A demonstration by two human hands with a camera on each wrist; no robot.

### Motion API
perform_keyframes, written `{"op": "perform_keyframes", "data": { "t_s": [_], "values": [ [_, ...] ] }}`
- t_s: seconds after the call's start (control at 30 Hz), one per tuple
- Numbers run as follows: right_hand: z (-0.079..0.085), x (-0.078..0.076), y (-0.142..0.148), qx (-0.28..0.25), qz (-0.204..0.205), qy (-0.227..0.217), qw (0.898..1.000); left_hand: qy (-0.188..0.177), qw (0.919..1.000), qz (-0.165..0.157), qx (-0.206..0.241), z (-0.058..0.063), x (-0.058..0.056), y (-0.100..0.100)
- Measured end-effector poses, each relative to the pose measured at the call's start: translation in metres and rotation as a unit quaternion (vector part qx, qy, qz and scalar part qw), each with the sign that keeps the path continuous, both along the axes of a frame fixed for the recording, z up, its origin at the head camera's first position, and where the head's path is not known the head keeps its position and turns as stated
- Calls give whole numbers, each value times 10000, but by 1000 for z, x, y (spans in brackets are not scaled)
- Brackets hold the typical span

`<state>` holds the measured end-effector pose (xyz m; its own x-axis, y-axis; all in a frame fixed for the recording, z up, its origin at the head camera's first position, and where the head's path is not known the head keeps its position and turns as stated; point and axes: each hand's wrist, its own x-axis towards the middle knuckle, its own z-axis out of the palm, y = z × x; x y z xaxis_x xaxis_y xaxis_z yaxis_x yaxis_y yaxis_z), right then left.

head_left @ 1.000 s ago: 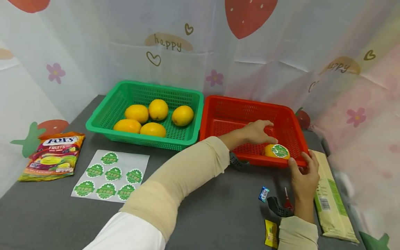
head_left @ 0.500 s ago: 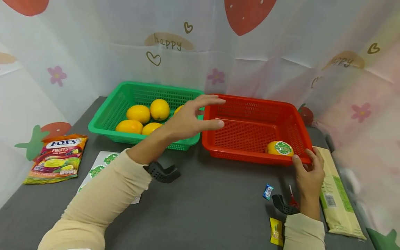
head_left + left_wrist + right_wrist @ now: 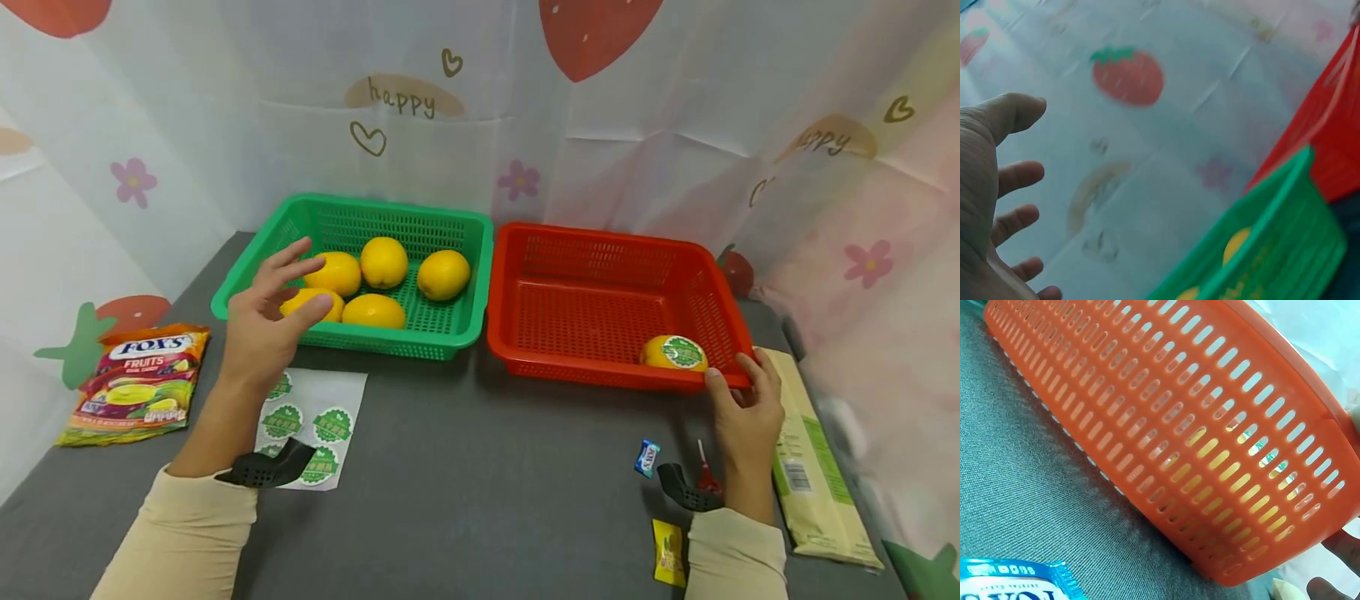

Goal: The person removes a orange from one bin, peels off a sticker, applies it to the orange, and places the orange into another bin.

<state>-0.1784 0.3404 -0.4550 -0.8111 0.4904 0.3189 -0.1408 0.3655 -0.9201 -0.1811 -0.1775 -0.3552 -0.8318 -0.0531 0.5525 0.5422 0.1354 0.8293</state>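
Note:
My left hand (image 3: pixel 266 325) is raised in front of the green basket's left end, fingers apart and nothing held. In the left wrist view the thumb and fingers (image 3: pixel 1016 178) are spread. The green basket (image 3: pixel 450 340) contains several smooth yellow oval fruits (image 3: pixel 375 311). Below my left hand lies a sheet of round green stickers (image 3: pixel 333 426), partly covered by my forearm. My right hand (image 3: pixel 746 417) grips the front right corner of the red basket (image 3: pixel 585 377), with the thumb at its rim. One yellow fruit bearing a green sticker (image 3: pixel 675 352) sits in that corner.
A FOX'S candy bag (image 3: pixel 142 383) lies at the left. Near my right wrist are a blue-wrapped candy (image 3: pixel 647 458), a yellow packet (image 3: pixel 668 552) and a small red-handled tool (image 3: pixel 707 479), partly hidden. A long cream-and-green package (image 3: pixel 817 475) lies at the right edge. A printed curtain (image 3: pixel 420 158) hangs behind.
My left hand has moved out of the red basket, away from the stickered fruit, and leftward past the green basket's front. My right hand stays on the red basket's corner.

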Motion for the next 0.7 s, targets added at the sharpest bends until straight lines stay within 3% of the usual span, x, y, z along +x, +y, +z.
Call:
{"op": "perform_keyframes", "data": {
  "t_s": [0.17, 0.23, 0.47, 0.7],
  "values": [
    [0, 1, 2, -18, 20, 60, 10000, -260, 9931, 1144, -20, -21, 4, -38],
    [1, 1, 2, -56, 28, 118, 9999, -443, 9900, 1340, 83, -29, 2, -51],
    [1, 4, 1, -108, 30, 97, 9999, -1039, 9845, 1295, 557, -56, -12, -84],
    [0, 2, -3, -226, 44, 76, 9997, -1467, 9815, 1223, -97, -67, -24, -109]
  ]
}}
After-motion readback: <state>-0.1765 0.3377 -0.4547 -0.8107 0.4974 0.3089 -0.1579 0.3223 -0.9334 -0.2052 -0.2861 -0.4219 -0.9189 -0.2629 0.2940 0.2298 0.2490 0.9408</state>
